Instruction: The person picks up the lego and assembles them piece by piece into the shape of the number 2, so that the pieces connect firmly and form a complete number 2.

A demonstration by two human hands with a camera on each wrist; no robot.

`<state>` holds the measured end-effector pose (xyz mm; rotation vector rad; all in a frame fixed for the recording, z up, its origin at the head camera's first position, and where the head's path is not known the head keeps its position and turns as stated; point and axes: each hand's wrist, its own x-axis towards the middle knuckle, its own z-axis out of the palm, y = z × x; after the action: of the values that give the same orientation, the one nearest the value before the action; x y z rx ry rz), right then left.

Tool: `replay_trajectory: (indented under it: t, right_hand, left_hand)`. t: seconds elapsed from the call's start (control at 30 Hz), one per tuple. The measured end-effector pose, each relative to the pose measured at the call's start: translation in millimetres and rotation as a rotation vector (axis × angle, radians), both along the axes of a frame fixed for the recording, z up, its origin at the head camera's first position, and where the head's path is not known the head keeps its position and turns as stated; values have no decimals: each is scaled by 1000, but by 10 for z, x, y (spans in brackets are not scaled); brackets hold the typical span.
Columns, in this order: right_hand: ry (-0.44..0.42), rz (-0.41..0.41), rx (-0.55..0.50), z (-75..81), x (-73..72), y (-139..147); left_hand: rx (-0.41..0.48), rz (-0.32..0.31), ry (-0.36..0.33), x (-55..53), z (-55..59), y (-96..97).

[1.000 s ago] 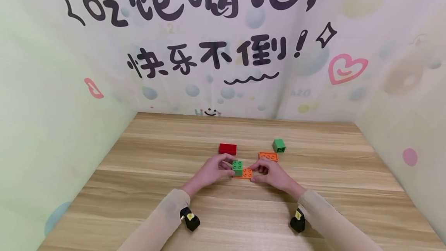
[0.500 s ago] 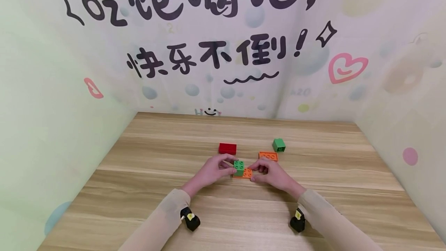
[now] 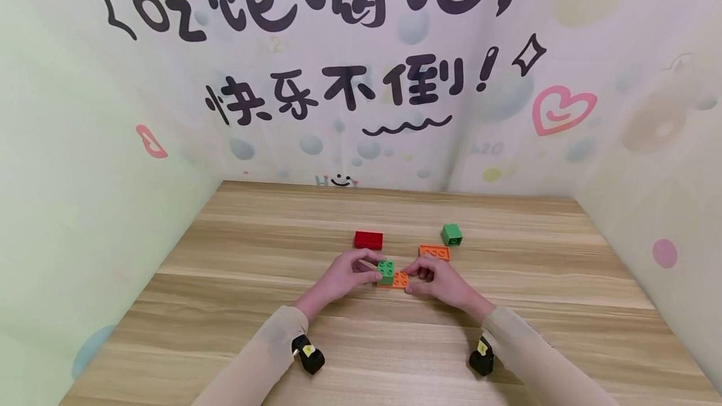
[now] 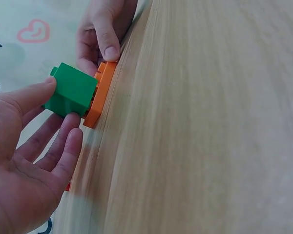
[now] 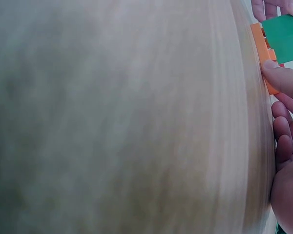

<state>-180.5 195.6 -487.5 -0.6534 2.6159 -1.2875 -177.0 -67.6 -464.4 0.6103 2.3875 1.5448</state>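
Note:
My left hand (image 3: 346, 275) pinches a green building brick (image 3: 386, 272) between thumb and fingers. The brick rests over the left half of a flat orange building brick (image 3: 401, 280), whose studs show on the right half. In the left wrist view the green brick (image 4: 74, 89) leans slightly, and some studs show in a narrow gap between it and the orange brick (image 4: 103, 90). My right hand (image 3: 445, 282) pinches the right end of the orange brick, its thumb on the near side in the right wrist view. The orange brick lies on the wooden table (image 3: 383, 356).
Behind my hands lies a red brick (image 3: 368, 240). A second orange brick (image 3: 434, 252), hollow side showing, sits just beyond my right hand. Another green brick (image 3: 452, 235) lies on its side at the back right. A printed cloth wall (image 3: 338, 161) borders the table's far edge.
The green brick has shifted slightly to the right and a little back left over the orange brick, with my left fingers. My right hand stays in place.

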Motion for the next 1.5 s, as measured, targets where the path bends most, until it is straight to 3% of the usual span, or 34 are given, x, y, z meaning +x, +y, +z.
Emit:
replay_trajectory:
  t: [0.87,1.5]
  right_hand:
    - [-9,-12,-7,15,-6,-25]
    - [-1,15,-22,-8,-15,11]
  left_hand:
    - [-5,4,-29,-29,53,6]
    - [-96,-22,-18,-116,186,55]
